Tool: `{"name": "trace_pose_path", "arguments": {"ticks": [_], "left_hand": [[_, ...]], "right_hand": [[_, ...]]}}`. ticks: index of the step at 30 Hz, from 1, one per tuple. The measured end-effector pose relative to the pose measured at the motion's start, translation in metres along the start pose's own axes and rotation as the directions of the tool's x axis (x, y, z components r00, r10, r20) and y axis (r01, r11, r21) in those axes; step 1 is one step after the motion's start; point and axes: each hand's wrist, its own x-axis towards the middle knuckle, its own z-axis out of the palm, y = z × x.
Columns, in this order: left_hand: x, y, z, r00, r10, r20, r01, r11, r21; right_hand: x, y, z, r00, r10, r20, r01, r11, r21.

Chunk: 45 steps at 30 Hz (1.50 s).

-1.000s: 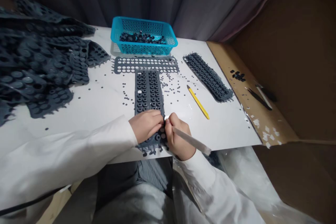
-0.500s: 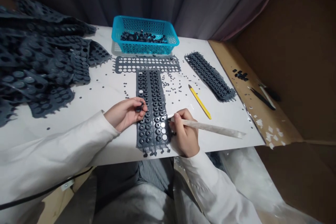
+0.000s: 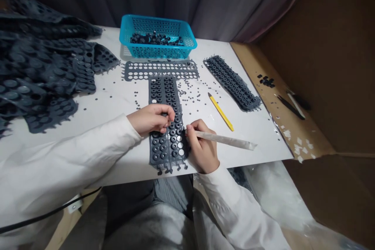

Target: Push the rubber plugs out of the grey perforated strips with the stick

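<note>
Head view shows a person working with two bare hands at a white table [image 3: 258, 136]. The left hand [image 3: 149, 119] lies over a grey rubber sheet [image 3: 164, 150] with rows of small rings, and its fingers [image 3: 164, 115] come together in a narrow pinch on the sheet; if a small piece is inside this pinch, I cannot tell. Just right of that pinch, the right hand [image 3: 202, 148] closes narrowly, like for writing, around a slim pale rod [image 3: 225, 140], and the tip of the rod reaches the right edge of the sheet. The sheet lies directly under both grips, and some holes near the right grip show white table through them.

Beyond the grips are a punched grey strip [image 3: 161, 71] and a blue plastic basket [image 3: 158, 27] with small black rubber pieces [image 3: 155, 39]. Right of the right grip lie a yellow pencil [image 3: 221, 112] and a second grey sheet [image 3: 231, 82]. Left of the left grip is a heap of grey sheets [image 3: 43, 66].

Loose black dots [image 3: 190, 95] scatter just above the grips. If the rod presses too hard, its tip could slip on the soft rubber and tear the thin parts between rings. A strong pull by the left fingers could shift the sheet. A dropped piece could easily be lost among the dots.
</note>
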Motion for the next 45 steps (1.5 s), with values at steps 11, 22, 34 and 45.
{"name": "trace_pose_path", "arguments": {"ticks": [11,22,34,45], "left_hand": [[0.006,0.003,0.015,0.901,0.322,0.291,-0.342,0.113,0.933],[0.009,0.002,0.03,0.903,0.186,0.386,-0.345,-0.217,0.913],[-0.001,-0.046,0.004,0.704,0.663,0.253,-0.446,0.136,0.885],[-0.023,-0.031,-0.014,0.797,0.413,-0.441,-0.335,0.91,0.245]], "right_hand": [[0.0,-0.001,0.0,0.997,-0.066,0.028,0.068,0.996,-0.061],[-0.003,0.0,0.001,0.993,-0.095,0.075,0.103,0.988,-0.115],[-0.005,-0.001,0.001,0.987,-0.102,0.122,0.131,0.956,-0.263],[-0.006,0.0,0.0,0.996,-0.074,0.042,0.076,0.995,-0.062]]}}
